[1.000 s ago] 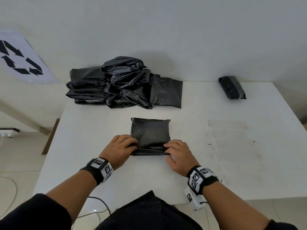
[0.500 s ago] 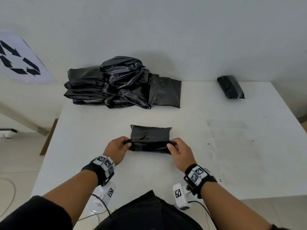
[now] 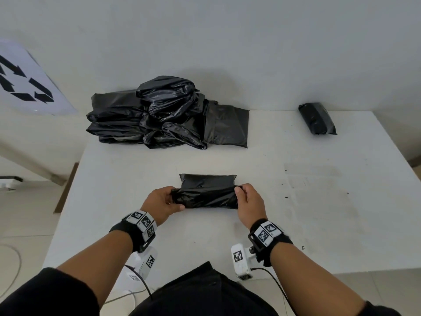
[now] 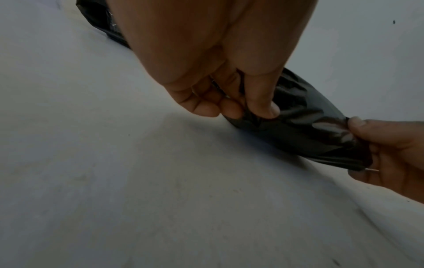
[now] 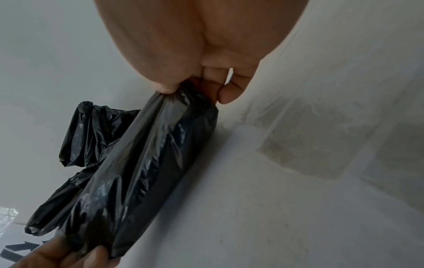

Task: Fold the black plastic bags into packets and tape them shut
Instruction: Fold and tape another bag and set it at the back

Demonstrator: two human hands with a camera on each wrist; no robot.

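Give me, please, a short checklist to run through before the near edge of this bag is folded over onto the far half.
1. Left hand pinches the left end of the folded bag: ok.
2. Right hand pinches the right end: ok.
3. Near edge raised evenly across its width: ok.
4. Far half lies flat on the table: ok.
5. Landing spot free of the pile of loose bags and the finished packet: ok.
6. Tape within reach: cannot tell, none in view.

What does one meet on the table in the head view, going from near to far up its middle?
Folded bag held in both hands → heap of loose black bags.
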